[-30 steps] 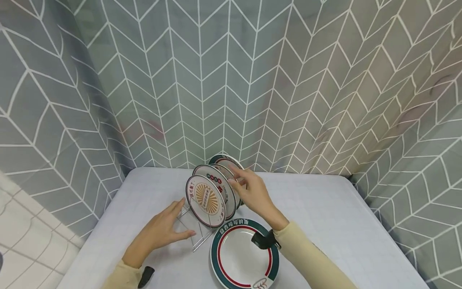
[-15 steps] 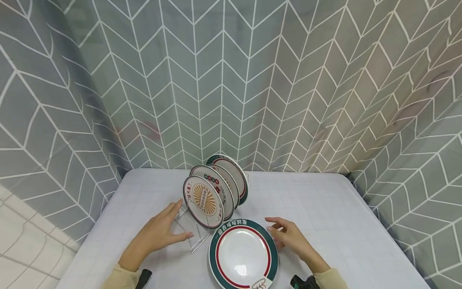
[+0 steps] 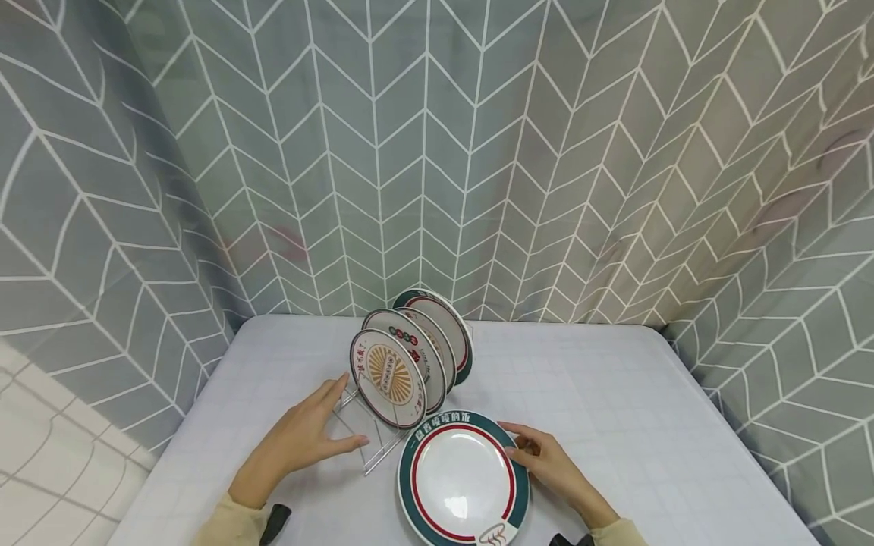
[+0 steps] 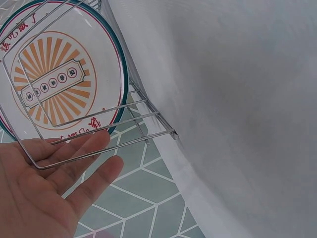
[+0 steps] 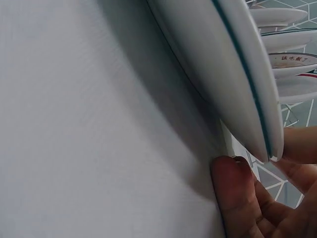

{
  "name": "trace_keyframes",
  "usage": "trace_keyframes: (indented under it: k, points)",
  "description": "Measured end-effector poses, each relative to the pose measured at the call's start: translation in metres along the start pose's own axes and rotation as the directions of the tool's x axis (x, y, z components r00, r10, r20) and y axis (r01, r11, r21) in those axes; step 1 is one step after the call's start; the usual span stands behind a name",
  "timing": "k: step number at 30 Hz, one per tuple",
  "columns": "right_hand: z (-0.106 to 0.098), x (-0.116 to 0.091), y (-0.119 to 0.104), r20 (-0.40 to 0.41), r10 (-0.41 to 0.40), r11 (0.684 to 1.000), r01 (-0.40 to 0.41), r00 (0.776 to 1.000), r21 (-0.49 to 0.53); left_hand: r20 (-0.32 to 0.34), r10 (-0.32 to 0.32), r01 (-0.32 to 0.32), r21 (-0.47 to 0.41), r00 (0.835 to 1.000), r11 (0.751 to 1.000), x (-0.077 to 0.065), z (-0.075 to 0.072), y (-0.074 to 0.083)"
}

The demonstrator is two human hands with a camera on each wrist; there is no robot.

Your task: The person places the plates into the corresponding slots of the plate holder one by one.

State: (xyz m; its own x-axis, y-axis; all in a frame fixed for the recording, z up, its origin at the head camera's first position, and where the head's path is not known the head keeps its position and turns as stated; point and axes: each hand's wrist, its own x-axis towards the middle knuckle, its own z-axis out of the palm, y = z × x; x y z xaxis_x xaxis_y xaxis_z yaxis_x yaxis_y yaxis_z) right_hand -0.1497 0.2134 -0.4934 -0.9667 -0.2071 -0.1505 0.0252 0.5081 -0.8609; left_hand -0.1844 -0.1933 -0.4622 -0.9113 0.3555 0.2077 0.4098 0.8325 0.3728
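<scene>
A wire dish rack [image 3: 375, 447] holds several round plates on edge; the nearest, a sunburst plate [image 3: 389, 379], faces me. The left hand [image 3: 300, 444] rests at the rack's near end with fingers extended. Its fingers [image 4: 94, 146] lie behind the wires in the left wrist view. A white plate with a green-and-red rim [image 3: 460, 485] lies flat in front of the rack. The right hand [image 3: 549, 462] holds this plate's right edge, thumb over the rim. In the right wrist view, a fingertip [image 5: 230, 173] sits low beside the rim, and two plate edges [image 5: 270, 134] appear stacked.
A white cloth covers the table [image 3: 580, 387], extending to the right of the rack and plate. Grey curtains [image 3: 437, 152] with white chevron lines stand behind and at the sides. White tiling [image 3: 55, 447] shows at the lower left.
The right hand has come away from the plates in the rack, down to the flat plate's right side, and now meets its rim. The left hand has stayed at the rack.
</scene>
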Motion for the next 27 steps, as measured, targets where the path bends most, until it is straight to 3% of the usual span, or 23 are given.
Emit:
trace_keyframes:
  k: [14,21,27]
  points:
    - [-0.001,0.000,-0.001,-0.010,0.024,0.999,-0.024,1.000,0.025,0.006,0.014,-0.014,0.005,1.000,1.000,0.001,-0.002,0.000]
    - [-0.013,-0.004,-0.002,-0.051,0.149,0.983,-0.142,0.988,0.119,0.001,0.021,-0.021,0.003,1.000,1.000,0.001,-0.001,0.000]
    - [-0.023,-0.008,-0.005,-0.061,0.206,0.968,-0.193,0.977,0.162,-0.002,0.015,-0.015,0.006,1.000,1.000,0.000,0.000,-0.001]
